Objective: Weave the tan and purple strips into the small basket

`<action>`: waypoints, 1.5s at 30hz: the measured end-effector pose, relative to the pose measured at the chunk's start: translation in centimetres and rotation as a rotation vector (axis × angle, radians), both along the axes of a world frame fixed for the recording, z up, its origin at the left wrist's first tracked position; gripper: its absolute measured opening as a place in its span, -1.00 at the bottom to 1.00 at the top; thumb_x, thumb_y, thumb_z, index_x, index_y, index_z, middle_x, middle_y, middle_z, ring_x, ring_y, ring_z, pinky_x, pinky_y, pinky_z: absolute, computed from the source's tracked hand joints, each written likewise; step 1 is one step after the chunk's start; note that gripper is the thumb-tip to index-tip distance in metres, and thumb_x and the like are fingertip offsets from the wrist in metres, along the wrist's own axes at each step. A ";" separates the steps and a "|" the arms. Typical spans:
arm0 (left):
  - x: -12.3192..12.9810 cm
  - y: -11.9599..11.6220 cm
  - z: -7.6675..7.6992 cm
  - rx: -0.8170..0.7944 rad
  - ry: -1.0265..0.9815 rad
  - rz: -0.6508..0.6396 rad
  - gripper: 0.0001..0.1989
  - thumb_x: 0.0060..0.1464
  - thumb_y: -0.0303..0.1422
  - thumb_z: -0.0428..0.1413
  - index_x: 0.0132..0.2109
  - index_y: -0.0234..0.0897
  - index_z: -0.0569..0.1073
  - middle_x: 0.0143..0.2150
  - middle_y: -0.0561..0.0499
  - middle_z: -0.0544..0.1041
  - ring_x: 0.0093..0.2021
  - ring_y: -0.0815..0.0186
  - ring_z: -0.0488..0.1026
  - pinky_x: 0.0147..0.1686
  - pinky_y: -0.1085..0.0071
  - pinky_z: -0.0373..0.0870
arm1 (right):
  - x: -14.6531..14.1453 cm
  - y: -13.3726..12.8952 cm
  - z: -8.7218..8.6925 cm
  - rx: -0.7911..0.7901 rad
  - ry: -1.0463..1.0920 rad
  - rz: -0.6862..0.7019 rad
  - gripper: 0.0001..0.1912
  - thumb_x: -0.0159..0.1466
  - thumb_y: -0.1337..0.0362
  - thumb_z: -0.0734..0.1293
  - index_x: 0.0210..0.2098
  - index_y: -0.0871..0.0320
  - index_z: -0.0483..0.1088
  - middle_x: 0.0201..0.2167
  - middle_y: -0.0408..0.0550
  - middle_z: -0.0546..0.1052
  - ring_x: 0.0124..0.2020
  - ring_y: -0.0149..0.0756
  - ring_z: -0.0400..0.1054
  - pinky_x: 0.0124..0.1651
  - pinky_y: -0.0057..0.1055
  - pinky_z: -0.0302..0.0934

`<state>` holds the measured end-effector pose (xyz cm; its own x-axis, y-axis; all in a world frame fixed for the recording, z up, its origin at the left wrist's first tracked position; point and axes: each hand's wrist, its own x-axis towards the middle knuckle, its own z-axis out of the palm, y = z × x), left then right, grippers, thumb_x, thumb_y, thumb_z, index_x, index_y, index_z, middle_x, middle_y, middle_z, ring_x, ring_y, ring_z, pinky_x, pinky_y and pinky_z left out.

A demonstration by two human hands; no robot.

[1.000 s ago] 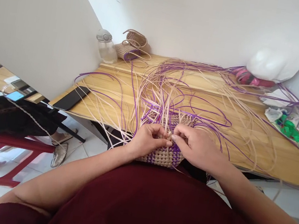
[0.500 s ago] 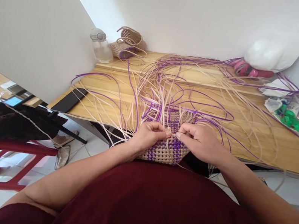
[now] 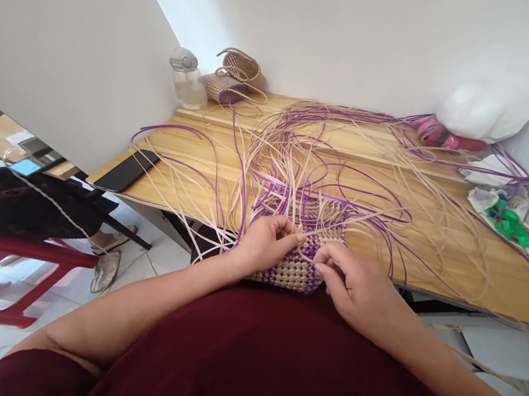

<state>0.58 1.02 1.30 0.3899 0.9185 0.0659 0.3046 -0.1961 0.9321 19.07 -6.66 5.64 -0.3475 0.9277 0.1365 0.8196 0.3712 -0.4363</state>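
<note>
Shifts the right hand (image 3: pixel 359 285) lower and farther right since the earlier frame, widening the gap to the left hand (image 3: pixel 264 244), with a thin beige strand (image 3: pixel 306 257) now spanning it. Works on the purple-and-beige woven basket (image 3: pixel 290 273), low in the centre of the frame at the front edge of the desk (image 3: pixel 523 288), its near end projecting past that edge toward the dark red shirt (image 3: pixel 278 356). Pinches the beige strand between right thumb and forefinger; presses left thumb against fingers at the working point, apparently on the same strand, with the exact hold too covered to read.

Looks like a tightening step within the weave, judging by the strand between the fingertips. Seems to call next for an even pull toward the lower right, while pinning the weave with the left hand to avoid slackening neighbouring rows.

Leaves fair room at centre right of the frame, over wood crossed by scattered strands. Offers less beyond the basket, where a tangle of purple and beige strands (image 3: pixel 289 128) spreads. Trails more strands over the front edge at centre left, near a flat black object (image 3: pixel 127 170). Includes a bottle (image 3: pixel 188 85) and a small woven bag (image 3: pixel 225 88) at upper left, well apart from both hands.
</note>
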 end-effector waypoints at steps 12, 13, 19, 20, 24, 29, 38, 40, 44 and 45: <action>0.2 0.0 -1.0 -0.007 -0.059 0.040 -0.70 0.01 -0.12 0.19 -0.40 -0.30 0.45 -0.48 0.07 0.44 -0.49 0.42 0.28 -0.47 0.48 0.18 | 0.3 -0.9 3.0 -0.387 0.000 0.239 -0.76 0.40 0.32 0.09 -0.18 0.07 0.38 -0.36 -0.16 0.52 -0.36 -0.39 0.38 -0.28 -0.46 0.20; 0.2 0.0 -1.1 -0.005 -0.052 0.041 -0.71 0.00 -0.13 0.20 -0.39 -0.30 0.46 -0.47 0.06 0.45 -0.48 0.42 0.29 -0.47 0.48 0.18 | 0.2 -0.8 3.3 -0.334 0.035 0.204 -0.78 0.40 0.30 0.11 -0.11 0.07 0.37 -0.36 -0.16 0.51 -0.37 -0.40 0.37 -0.28 -0.46 0.21; 0.0 -0.1 -1.3 -0.007 -0.031 0.051 -0.70 -0.03 -0.12 0.22 -0.39 -0.30 0.47 -0.48 0.08 0.43 -0.49 0.43 0.26 -0.49 0.49 0.14 | 1.1 1.9 3.8 0.281 -0.271 0.252 -0.73 0.35 0.39 0.17 -0.09 0.09 0.46 -0.20 0.00 0.51 -0.21 -0.24 0.39 -0.18 -0.34 0.20; 0.0 -0.1 -1.2 -0.015 -0.042 0.044 -0.70 -0.04 -0.12 0.22 -0.39 -0.30 0.46 -0.49 0.09 0.42 -0.50 0.44 0.25 -0.49 0.49 0.14 | 1.4 2.7 3.8 0.301 -0.320 0.290 -0.73 0.34 0.41 0.16 -0.13 0.10 0.47 -0.21 0.00 0.51 -0.20 -0.23 0.38 -0.18 -0.34 0.19; -0.2 -0.1 -0.7 -0.096 -0.126 -0.015 -0.71 -0.06 -0.16 0.25 -0.39 -0.32 0.47 -0.50 0.09 0.42 -0.50 0.44 0.24 -0.49 0.49 0.15 | 1.4 6.0 3.8 0.238 -0.356 0.315 -0.79 0.34 0.36 0.18 -0.23 0.17 0.46 -0.27 0.01 0.49 -0.23 -0.25 0.34 -0.15 -0.34 0.16; -0.5 -0.2 0.0 -0.243 -0.256 -0.065 -0.74 -0.03 -0.20 0.24 -0.37 -0.35 0.52 -0.42 0.02 0.50 -0.44 0.40 0.34 -0.38 0.46 0.24 | 0.4 8.0 3.4 0.060 -0.377 0.307 -0.83 0.32 0.33 0.21 -0.32 0.17 0.43 -0.40 -0.05 0.46 -0.34 -0.33 0.28 -0.26 -0.42 0.08; 0.0 -0.1 -0.1 -0.342 -0.356 -0.029 -0.65 -0.15 -0.10 0.32 -0.44 -0.34 0.49 -0.53 0.07 0.46 -0.54 0.47 0.25 -0.49 0.48 0.13 | 1.3 9.9 4.8 0.189 -0.450 0.409 -0.80 0.31 0.35 0.22 -0.35 0.15 0.47 -0.40 -0.06 0.51 -0.30 -0.27 0.30 -0.21 -0.34 0.09; 0.2 0.0 -0.2 -0.355 -0.363 -0.019 -0.63 -0.18 -0.10 0.33 -0.47 -0.33 0.47 -0.55 0.08 0.43 -0.55 0.48 0.23 -0.50 0.48 0.11 | 1.7 10.7 6.2 0.415 -0.510 0.292 -0.75 0.33 0.38 0.18 -0.35 0.16 0.49 -0.32 0.03 0.52 -0.20 -0.17 0.29 -0.12 -0.26 0.09; 0.3 0.0 -0.4 -0.364 -0.385 -0.009 -0.61 -0.17 -0.08 0.32 -0.49 -0.33 0.45 -0.55 0.09 0.42 -0.55 0.49 0.22 -0.50 0.48 0.11 | 2.0 10.3 7.1 0.630 -0.329 0.042 -0.71 0.38 0.26 0.17 -0.22 0.19 0.51 -0.20 0.09 0.51 -0.14 -0.14 0.32 -0.08 -0.23 0.13; 0.3 0.0 -0.5 -0.365 -0.387 -0.009 -0.61 -0.17 -0.08 0.32 -0.48 -0.33 0.45 -0.55 0.09 0.42 -0.55 0.49 0.22 -0.50 0.49 0.11 | 2.0 9.8 6.7 0.542 -0.292 0.122 -0.73 0.37 0.23 0.19 -0.24 0.17 0.51 -0.24 0.05 0.52 -0.18 -0.18 0.33 -0.10 -0.26 0.14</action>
